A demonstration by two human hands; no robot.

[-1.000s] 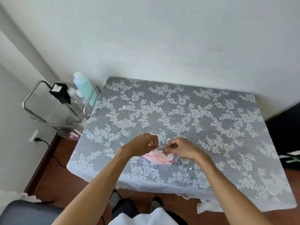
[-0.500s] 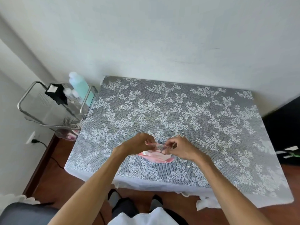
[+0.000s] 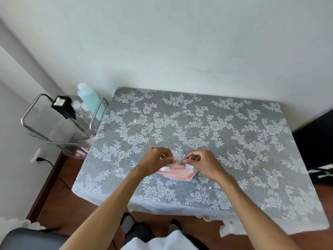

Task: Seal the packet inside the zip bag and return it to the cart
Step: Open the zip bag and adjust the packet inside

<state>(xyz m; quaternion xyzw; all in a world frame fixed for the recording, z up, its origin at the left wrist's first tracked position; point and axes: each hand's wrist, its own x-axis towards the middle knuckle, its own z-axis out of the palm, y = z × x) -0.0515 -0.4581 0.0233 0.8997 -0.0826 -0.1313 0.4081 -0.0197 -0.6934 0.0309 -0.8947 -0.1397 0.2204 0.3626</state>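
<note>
Zip bag: it lies on the lace-covered table point(image 3: 198, 123) near the front edge, between your two hands; the zip bag point(image 3: 177, 173) is thin clear film, so judge it soft, light and a little slippery.
Packet: the pink packet point(image 3: 178, 175) shows through the film and looks flat and flexible; it appears to sit inside already.
Left hand: your left hand point(image 3: 155, 159) has its fingers curled and pinching the bag's top edge at the left end.
Right hand: your right hand point(image 3: 200, 162) pinches the same edge just beside it, toward the right.
Seal: whether the zip strip is fully pressed closed is too small to tell.
Where to hold: grip the stiffer zip strip, not the limp body, and run your pinch along it.
Carrying: one hand on the sealed edge should be enough.
Cart: the metal cart point(image 3: 59, 121) stands just beside the table's left side, holding a green bottle point(image 3: 90, 98).
</note>
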